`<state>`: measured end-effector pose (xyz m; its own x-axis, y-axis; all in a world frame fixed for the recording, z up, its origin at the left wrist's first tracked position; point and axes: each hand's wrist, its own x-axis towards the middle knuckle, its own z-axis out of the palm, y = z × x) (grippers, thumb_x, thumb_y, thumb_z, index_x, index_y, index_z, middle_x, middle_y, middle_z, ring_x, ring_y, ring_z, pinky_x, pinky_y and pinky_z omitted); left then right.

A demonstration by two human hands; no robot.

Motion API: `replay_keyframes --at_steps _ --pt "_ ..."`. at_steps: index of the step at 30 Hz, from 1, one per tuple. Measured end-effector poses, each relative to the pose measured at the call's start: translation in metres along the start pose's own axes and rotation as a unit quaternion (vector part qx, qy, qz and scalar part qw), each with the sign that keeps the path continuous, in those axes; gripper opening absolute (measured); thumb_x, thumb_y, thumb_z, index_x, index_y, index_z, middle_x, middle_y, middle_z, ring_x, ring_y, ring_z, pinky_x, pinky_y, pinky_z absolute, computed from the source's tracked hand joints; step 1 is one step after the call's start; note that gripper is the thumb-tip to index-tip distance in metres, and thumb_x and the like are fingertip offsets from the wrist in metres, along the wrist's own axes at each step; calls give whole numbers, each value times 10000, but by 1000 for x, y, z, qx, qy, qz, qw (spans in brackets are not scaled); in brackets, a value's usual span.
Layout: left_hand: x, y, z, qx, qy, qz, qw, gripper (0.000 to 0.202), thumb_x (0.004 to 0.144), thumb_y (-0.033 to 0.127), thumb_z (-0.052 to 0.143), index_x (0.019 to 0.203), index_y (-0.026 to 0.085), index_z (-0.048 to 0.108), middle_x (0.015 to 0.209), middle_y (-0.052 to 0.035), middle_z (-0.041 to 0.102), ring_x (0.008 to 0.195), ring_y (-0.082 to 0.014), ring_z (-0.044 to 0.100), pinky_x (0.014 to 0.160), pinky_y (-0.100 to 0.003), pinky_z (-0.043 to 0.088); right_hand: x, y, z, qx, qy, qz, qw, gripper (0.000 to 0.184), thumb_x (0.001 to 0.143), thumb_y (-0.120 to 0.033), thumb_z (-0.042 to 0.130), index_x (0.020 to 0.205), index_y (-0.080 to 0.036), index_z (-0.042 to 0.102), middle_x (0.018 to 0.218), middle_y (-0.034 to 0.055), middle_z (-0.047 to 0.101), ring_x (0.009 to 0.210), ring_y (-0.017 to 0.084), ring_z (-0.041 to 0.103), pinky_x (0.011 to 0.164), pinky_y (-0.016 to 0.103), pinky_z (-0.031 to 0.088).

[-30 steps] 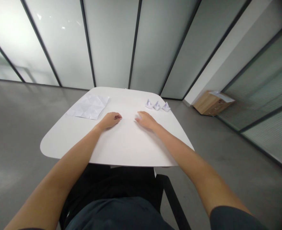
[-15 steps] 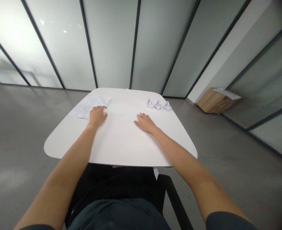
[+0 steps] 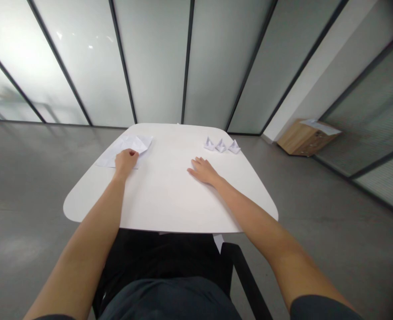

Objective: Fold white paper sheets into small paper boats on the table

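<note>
A creased white paper sheet (image 3: pixel 130 145) lies at the far left of the white table (image 3: pixel 170 200). My left hand (image 3: pixel 125 162) rests on the sheet's near edge with its fingers curled over the paper. My right hand (image 3: pixel 203 170) lies flat on the table top near the middle, fingers stretched out, holding nothing. Three small folded paper boats (image 3: pixel 221 145) stand in a row at the far right of the table, a little beyond my right hand.
Frosted glass walls with dark frames run behind the table. A wooden box (image 3: pixel 302 137) with a paper on top sits on the grey floor at the right. A dark chair arm (image 3: pixel 246 284) shows below the table's near edge.
My left hand has moved from the table's middle leftward onto the creased sheet and curled its fingers on it. My right hand has stayed flat in place.
</note>
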<state>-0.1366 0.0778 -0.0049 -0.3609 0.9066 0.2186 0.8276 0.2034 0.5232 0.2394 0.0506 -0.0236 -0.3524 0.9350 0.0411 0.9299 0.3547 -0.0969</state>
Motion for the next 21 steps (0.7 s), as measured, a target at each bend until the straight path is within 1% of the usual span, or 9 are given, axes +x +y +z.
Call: replay_keyframes --at_steps 2,5,7,10,13,14,16,18,21 --pt "-10 12 -4 13 18 13 1000 307 931 425 605 1085 242 796 1172 -118 803 1127 -346 713 945 -415 526 0 0 0 -1 -1 0 1000 661 1097 -573 390 1584 -133 472 1721 199 363 1619 367 288 1310 519 219" --pt "-25 34 -2 25 6 69 997 303 937 407 591 1091 246 796 1159 -121 799 1118 -362 713 950 -444 534 1 0 1 -2 -1 -2 1000 655 1097 -565 395 1580 -130 473 1719 208 362 1617 368 290 1307 533 218" --pt "-37 49 6 31 -14 142 989 282 943 369 586 1054 215 795 1155 -140 790 1139 -365 703 999 -459 522 3 1 2 2 1 -2 1000 646 1095 -560 410 1581 -138 474 1718 209 363 1617 368 290 1304 546 220" --pt "-58 71 24 5 -59 252 966 241 951 302 577 1023 186 776 1183 -154 775 1177 -347 690 1087 -456 486 4 3 4 7 7 -5 1000 640 1091 -563 429 1575 -147 482 1710 210 375 1609 374 298 1297 560 232" --pt "-82 89 41 -6 -117 302 946 237 982 283 537 1024 191 751 1133 -141 782 1104 -319 714 1032 -437 519 4 5 5 8 19 -14 1000 587 1120 -527 361 1543 -150 515 1679 200 427 1583 360 343 1283 552 263" --pt "-90 94 44 0 -134 312 940 246 999 302 524 1025 201 747 1097 -128 787 1070 -305 722 1003 -422 532 4 5 5 10 24 -15 1000 569 1132 -507 326 1533 -157 525 1668 193 445 1573 350 360 1277 546 273" --pt "-104 102 48 -4 -171 334 927 293 1030 417 526 1041 224 745 1056 -101 796 1026 -286 735 950 -396 548 4 5 5 15 31 -16 999 556 1145 -480 273 1515 -167 545 1646 181 477 1553 335 390 1267 533 290" --pt "-115 108 47 -13 -197 344 918 370 1032 541 530 1067 253 760 1095 -83 805 1035 -292 741 927 -394 550 5 5 6 19 36 -15 999 564 1145 -488 270 1499 -162 565 1633 182 493 1542 335 403 1261 522 298" --pt "-120 112 41 -27 -229 381 896 454 1053 584 472 1151 260 774 1152 -89 804 1073 -314 743 953 -415 542 7 6 9 26 50 -7 998 579 1140 -505 300 1507 -147 567 1637 186 490 1542 339 403 1261 500 292"
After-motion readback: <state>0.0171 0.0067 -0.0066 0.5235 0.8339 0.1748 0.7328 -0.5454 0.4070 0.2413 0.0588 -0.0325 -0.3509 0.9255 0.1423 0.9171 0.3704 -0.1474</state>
